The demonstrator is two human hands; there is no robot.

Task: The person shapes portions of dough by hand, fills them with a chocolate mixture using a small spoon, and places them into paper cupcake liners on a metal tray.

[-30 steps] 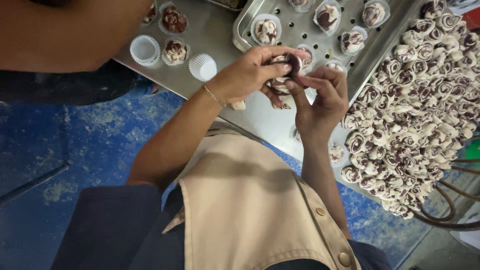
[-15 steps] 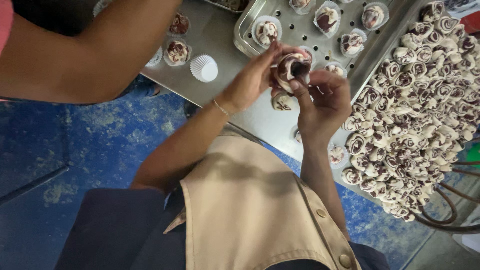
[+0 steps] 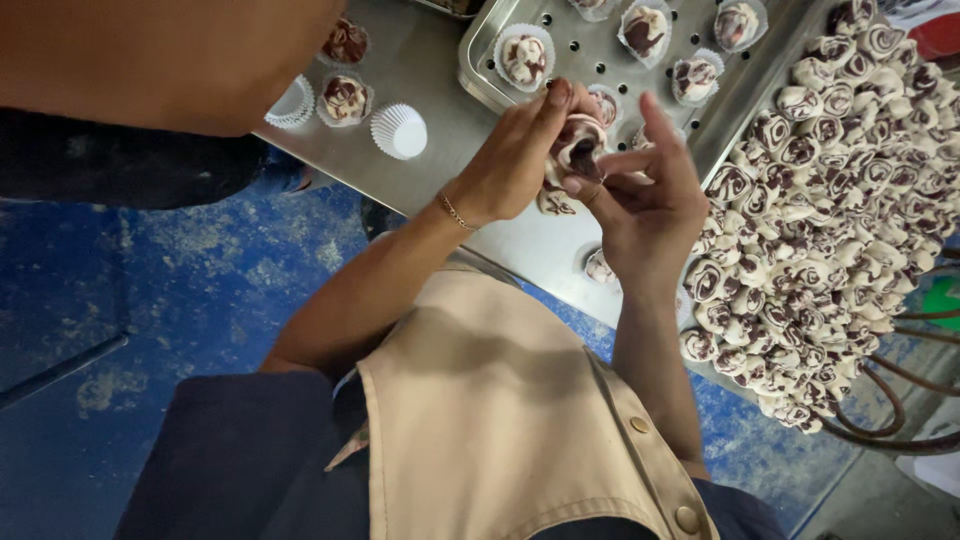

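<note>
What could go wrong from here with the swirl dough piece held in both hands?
1. The swirl dough piece is pinched between the left hand and right hand above the steel table; a slip would likely drop it there, not into a cup.
2. Another person's arm reaches over the empty paper cup and could knock it.
</note>
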